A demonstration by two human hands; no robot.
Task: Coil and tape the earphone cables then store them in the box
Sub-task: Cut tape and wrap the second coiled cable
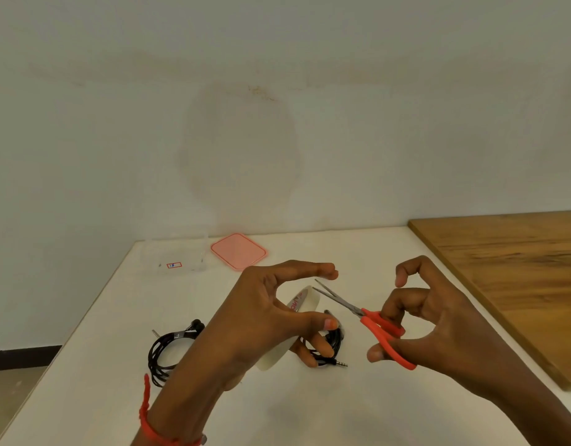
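Observation:
My left hand (264,320) holds a white tape roll (305,299) and, under its lower fingers, a coiled black earphone cable (334,344) whose jack points right. My right hand (438,320) grips red-handled scissors (379,326); the slightly parted blades point up-left toward the tape roll. A second coiled black earphone cable (168,349) lies on the white table (309,407) left of my left wrist. The clear plastic box (176,255) stands at the table's far edge, with its pink lid (238,251) lying beside it to the right.
A wooden board (515,278) covers the right side of the table. A pale wall rises right behind the box. The table's left edge drops to the floor. A red string bracelet (149,423) circles my left wrist.

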